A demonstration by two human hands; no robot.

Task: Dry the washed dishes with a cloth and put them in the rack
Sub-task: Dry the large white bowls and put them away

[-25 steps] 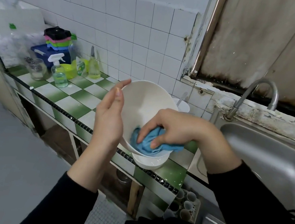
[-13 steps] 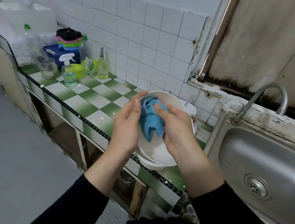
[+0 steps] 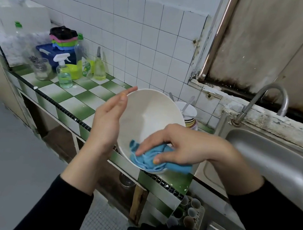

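A white bowl [image 3: 146, 114] is tilted toward me above the front edge of the green-and-white tiled counter [image 3: 80, 102]. My left hand [image 3: 108, 121] holds the bowl by its left rim, fingers flat along the outside. My right hand [image 3: 171, 146] presses a crumpled blue cloth [image 3: 151, 158] against the bowl's lower inner wall and rim. Behind the bowl a stack of bowls [image 3: 189, 115] with spoons standing in it sits on the counter next to the sink. No rack is in view.
A steel sink [image 3: 279, 164] with a curved tap [image 3: 264, 100] lies to the right. Spray bottles [image 3: 63, 75], a glass jar [image 3: 40, 68] and stacked coloured containers [image 3: 62, 42] crowd the counter's far left. Cups [image 3: 190, 211] sit on a shelf below the counter.
The cloth under my right hand has moved from the bowl's upper left rim down to its lower inner wall. The bowl now tilts more openly toward me.
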